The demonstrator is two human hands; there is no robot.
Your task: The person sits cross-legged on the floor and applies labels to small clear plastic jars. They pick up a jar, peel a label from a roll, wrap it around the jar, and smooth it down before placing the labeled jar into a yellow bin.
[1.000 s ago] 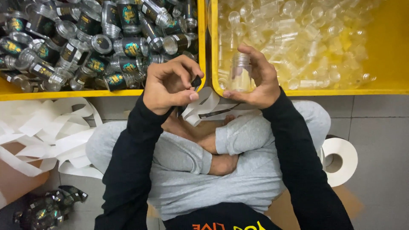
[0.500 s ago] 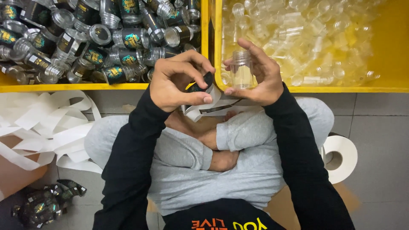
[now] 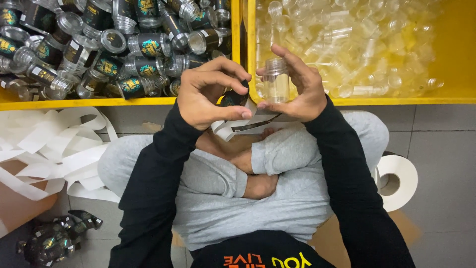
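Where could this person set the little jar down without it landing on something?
Bare grey floor tiles lie to the right of the knee, between the yellow bin and the white roll. Both bins are packed with jars. The floor at left is heaped with white backing strips. The right hand holds the clear jar.

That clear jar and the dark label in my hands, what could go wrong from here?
The right hand pinches the clear jar by fingertips only, so it might slip and drop among the plain jars in the yellow bin below. The left hand holds the dark label curled beside it, so it could go on crooked or creased. The loose backing strip under both hands may snag.
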